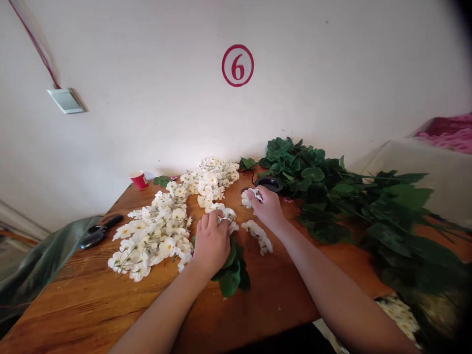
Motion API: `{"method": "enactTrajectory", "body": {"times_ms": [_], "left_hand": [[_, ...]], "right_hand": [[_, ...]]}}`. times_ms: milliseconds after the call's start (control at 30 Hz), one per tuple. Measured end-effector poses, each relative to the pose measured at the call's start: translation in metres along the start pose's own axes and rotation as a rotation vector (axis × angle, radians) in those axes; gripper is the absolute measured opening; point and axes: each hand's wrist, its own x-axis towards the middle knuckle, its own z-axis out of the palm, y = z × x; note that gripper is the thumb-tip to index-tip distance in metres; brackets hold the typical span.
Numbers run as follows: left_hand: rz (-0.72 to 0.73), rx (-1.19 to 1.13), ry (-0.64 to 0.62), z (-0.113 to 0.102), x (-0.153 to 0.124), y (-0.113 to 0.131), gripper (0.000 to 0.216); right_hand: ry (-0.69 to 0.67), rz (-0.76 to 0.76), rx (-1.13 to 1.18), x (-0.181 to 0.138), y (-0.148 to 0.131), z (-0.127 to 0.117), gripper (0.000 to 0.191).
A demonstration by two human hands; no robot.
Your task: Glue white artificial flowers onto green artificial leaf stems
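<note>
My left hand (pixel 212 241) is closed around an artificial flower stem. White blossoms (pixel 227 211) show just beyond its fingers, and green leaves (pixel 229 281) hang out below the palm. Over the table's middle, my right hand (pixel 268 206) pinches a white artificial flower (pixel 248 198) between thumb and fingers. A short strip of white blossoms (pixel 259 237) lies on the wood between my forearms, touched by neither hand. Left of my left hand spreads a large heap of white artificial flowers (pixel 157 233). Fingers hide the stem in the left grip.
A black round dish (pixel 269 184) stands behind my right hand. Piled green leaf stems (pixel 324 196) cover the right side of the wooden table (pixel 84 295). A red paper cup (pixel 139 180) and a black-handled tool (pixel 99 232) are at the left edge. The wall (pixel 165 73) rises behind.
</note>
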Motion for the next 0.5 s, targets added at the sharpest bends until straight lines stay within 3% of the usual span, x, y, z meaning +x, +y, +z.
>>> {"method": "enactTrajectory", "body": {"times_ms": [167,333,500], "left_hand": [[-0.011,0.102,-0.042,0.005,-0.005,0.005,0.016],[0.022,0.044,-0.070,0.011,-0.011,0.013,0.019],[0.068,-0.016,-0.087,0.011,-0.011,0.013,0.019]], "right_hand": [[-0.025,-0.184,-0.192,0.004,0.002,-0.008,0.035],[-0.160,-0.294,-0.505,0.010,0.004,-0.017,0.022],[-0.278,-0.319,-0.753,0.052,-0.005,-0.048,0.011]]}}
